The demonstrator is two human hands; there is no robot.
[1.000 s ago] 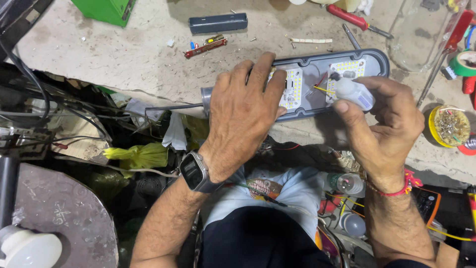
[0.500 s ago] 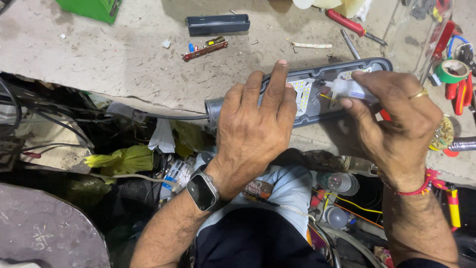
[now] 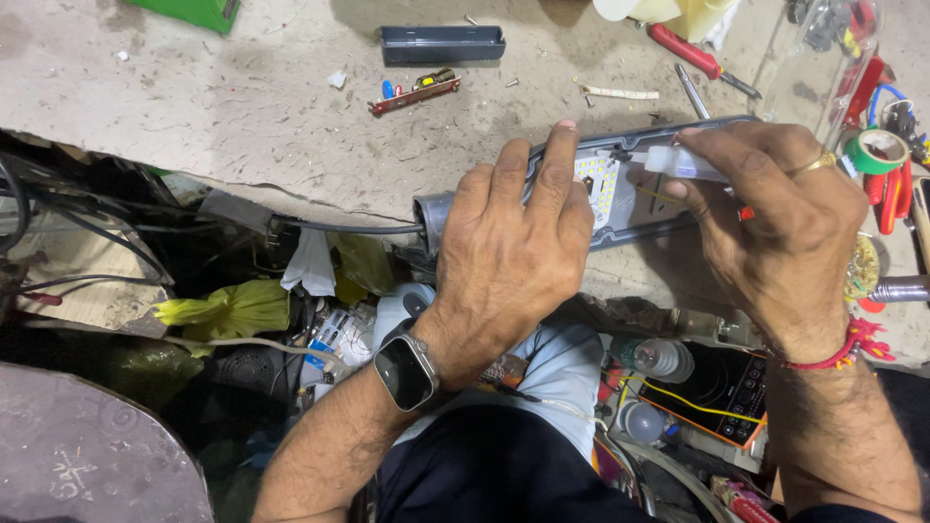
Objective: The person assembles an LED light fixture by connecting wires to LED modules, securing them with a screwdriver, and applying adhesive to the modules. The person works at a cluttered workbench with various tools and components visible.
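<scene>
My left hand (image 3: 513, 242) has slid flat onto the lamp (image 3: 620, 189), steadying it, while my right hand's (image 3: 775, 228) grip now pinches the tube (image 3: 683, 163) lower over its LEDs.

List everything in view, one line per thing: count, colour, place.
lamp housing: one, grey, near edge of the bench, under both hands
LED board: one, white, inside the housing
small tube: one, white, held over the LED board
oblong case: one, dark grey, far side of the bench
red-handled screwdriver: one, far right of the bench
tape roll: one, green, right edge
bench top: one, pale and gritty
smartwatch: one, black, left wrist
left hand: flat on the housing
right hand: pinching the tube, gold ring, red wrist thread
</scene>
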